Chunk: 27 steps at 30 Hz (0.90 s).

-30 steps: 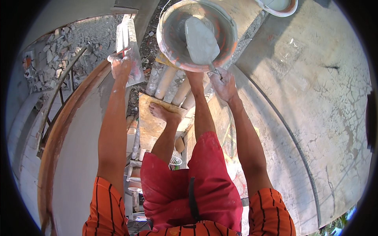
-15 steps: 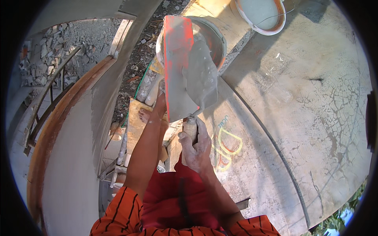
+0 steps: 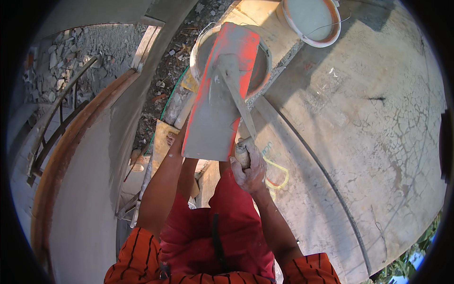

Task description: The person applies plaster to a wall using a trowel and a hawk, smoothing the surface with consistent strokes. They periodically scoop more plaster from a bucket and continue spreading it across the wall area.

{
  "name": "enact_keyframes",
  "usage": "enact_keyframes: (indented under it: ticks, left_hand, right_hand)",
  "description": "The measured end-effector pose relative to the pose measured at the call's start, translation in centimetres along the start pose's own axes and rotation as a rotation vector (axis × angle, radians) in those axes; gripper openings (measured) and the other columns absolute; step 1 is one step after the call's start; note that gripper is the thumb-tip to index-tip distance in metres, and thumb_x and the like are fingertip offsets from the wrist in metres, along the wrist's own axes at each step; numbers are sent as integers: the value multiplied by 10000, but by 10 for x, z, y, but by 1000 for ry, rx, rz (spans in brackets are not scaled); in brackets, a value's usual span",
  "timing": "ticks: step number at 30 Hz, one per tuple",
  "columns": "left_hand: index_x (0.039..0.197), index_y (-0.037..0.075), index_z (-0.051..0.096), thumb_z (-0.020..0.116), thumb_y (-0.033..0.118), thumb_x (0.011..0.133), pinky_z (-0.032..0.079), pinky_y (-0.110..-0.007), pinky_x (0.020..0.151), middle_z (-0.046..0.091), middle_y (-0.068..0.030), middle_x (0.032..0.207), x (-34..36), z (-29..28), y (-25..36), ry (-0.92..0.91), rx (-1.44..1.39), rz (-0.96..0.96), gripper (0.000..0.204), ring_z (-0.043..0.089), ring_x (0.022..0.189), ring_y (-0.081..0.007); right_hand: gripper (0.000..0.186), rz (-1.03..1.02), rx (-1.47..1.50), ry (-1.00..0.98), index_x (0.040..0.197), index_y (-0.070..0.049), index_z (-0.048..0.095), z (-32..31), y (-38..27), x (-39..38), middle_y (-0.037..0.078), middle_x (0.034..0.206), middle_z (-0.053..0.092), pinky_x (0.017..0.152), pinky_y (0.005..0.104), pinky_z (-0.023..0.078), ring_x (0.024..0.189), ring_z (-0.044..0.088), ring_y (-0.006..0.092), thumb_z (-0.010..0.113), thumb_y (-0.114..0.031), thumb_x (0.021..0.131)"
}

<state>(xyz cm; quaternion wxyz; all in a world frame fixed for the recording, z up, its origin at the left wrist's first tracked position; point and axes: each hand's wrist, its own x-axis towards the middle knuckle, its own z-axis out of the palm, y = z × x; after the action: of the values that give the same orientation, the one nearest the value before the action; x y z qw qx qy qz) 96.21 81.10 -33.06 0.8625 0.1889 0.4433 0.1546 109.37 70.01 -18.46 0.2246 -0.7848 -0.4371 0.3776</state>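
Observation:
A long red plastering float (image 3: 210, 128), its face smeared with grey plaster, is held out in front of me over a bucket (image 3: 194, 61). My left forearm (image 3: 161, 189) runs up beneath the float, whose underside hides the left hand and its fingers. My right hand (image 3: 251, 168) is closed round the pale, crusted handle of a trowel (image 3: 236, 92). The narrow grey trowel blade stands edge-on against the float's plastered face, toward its right edge. Only part of the bucket's rim and inside shows around the float.
A second bucket (image 3: 337, 28) with greyish liquid and a wire handle stands at the far right. Cracked, stained board (image 3: 340, 109) spreads to the right. A curved plastered wall (image 3: 85, 199) with a brown edge rises on the left; rubble (image 3: 61, 52) lies beyond it.
The float has come nearer and tilted, its top swinging right. The trowel has turned from broad-side to edge-on, and the plaster lump on it no longer shows. My right hand moved slightly right.

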Motion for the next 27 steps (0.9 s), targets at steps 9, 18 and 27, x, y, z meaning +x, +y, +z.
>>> enact_keyframes:
  ticks: [9,18,27]
  left_hand:
    - [1276,65,469,477,404,965,491,-319,838,567,-77,1149,-11,-18,26,-36,79,-41,461,552,1011,-155]
    - [1277,55,466,467,389,971,481,-322,849,566,-89,1152,-23,-26,43,-34,109,-21,453,544,1019,-165]
    - [1279,45,464,458,373,977,470,-325,860,566,-101,1156,-44,-16,67,-21,128,45,446,537,1026,-175]
  right_hand:
    - [491,-484,-140,299,1170,-30,445,54,126,50,187,936,600,658,449,490,785,600,410,662,-32,730]
    - [460,-297,-134,318,1129,-30,468,49,140,40,200,936,608,687,454,482,811,598,421,728,-66,751]
    - [358,113,-140,-57,1108,-15,545,28,128,78,215,1003,610,764,453,484,881,599,413,651,-151,794]
